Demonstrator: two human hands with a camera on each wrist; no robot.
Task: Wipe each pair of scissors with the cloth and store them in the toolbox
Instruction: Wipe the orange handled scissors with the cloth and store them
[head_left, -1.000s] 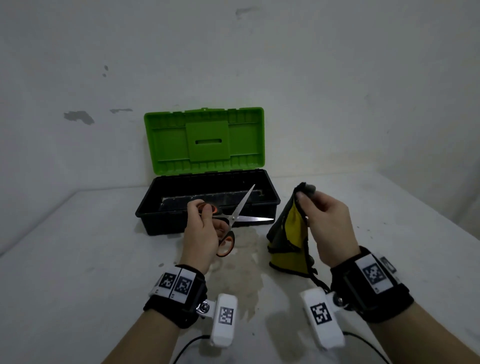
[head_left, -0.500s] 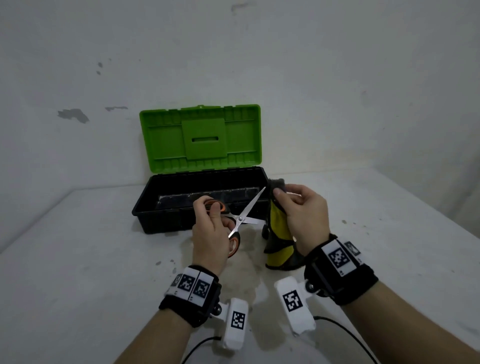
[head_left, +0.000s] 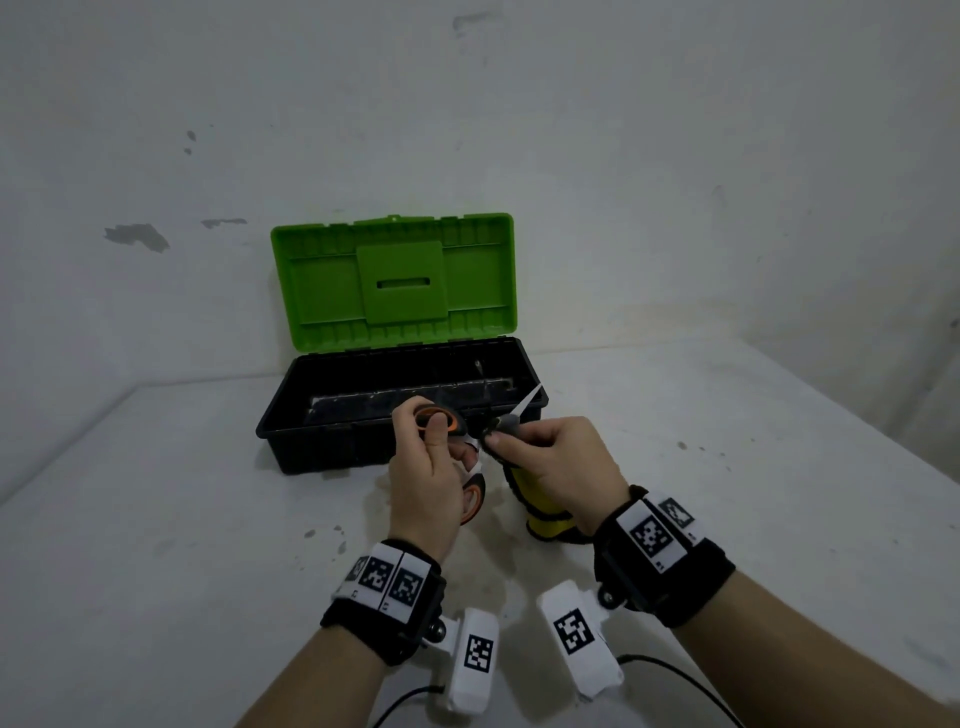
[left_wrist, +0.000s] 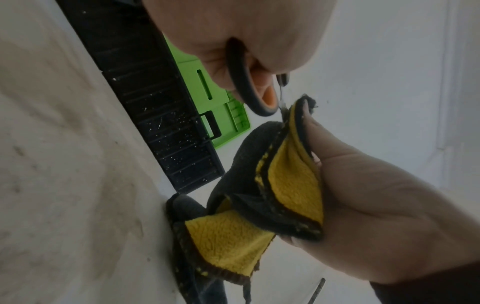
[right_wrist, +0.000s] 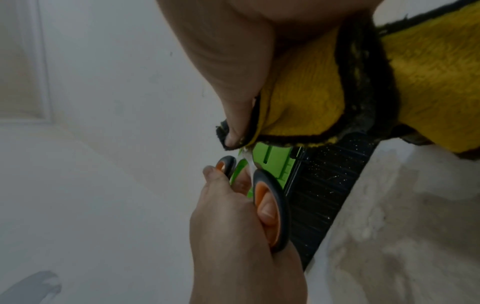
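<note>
My left hand (head_left: 434, 457) holds orange-and-black scissors (head_left: 441, 420) by the handle loops, fingers through them, just in front of the toolbox. The blades are spread; one tip (head_left: 531, 397) points up to the right. My right hand (head_left: 524, 441) pinches a yellow-and-dark cloth (head_left: 543, 522) around a blade near the pivot. The rest of the cloth hangs down to the table. In the left wrist view the cloth (left_wrist: 291, 181) is folded over the blade below the handle (left_wrist: 249, 96). The right wrist view shows the thumb pressing the cloth (right_wrist: 311, 92) above the handle (right_wrist: 278, 205).
The black toolbox (head_left: 322, 447) stands open against the wall, its green lid (head_left: 395, 280) upright. Its inside looks dark with no scissors visible. The white table (head_left: 156, 519) carries a stain under my hands. A table edge runs along the right.
My right hand carried the cloth left to the scissors and now pinches it around a blade. My left hand shifted slightly right with the scissors, so both hands meet.
</note>
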